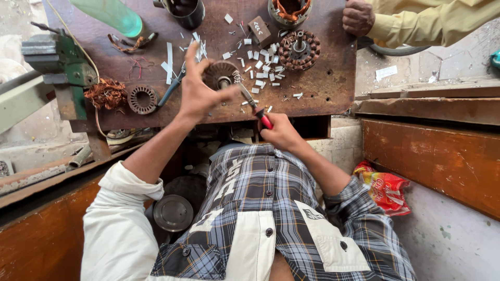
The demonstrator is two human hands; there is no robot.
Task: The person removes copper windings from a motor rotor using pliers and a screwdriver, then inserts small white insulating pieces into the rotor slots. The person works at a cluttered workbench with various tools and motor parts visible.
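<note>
The right hand [281, 132] was closed around the red handle of a screwdriver [253, 106], its shaft angled up and to the left so that the tip met the stator core [221, 75]. The left hand [200, 93] was spread open, fingers raised, with the palm and thumb resting against the near left side of the core; this appeared to steady the core against the push of the tool. The core therefore sat between the two hands, touching the left hand and joined to the right hand only through the screwdriver. It rested on the near edge of the worn brown workbench [323, 93].

Small white insulation strips [263, 65] lay scattered just right of the core (apparently slot liners). A wound stator [299, 49] stood farther right, a bare laminated ring [142, 99] and a copper wire tangle [105, 93] lay to the left. At the far right, another person's hand [357, 16] rested on the bench edge.
</note>
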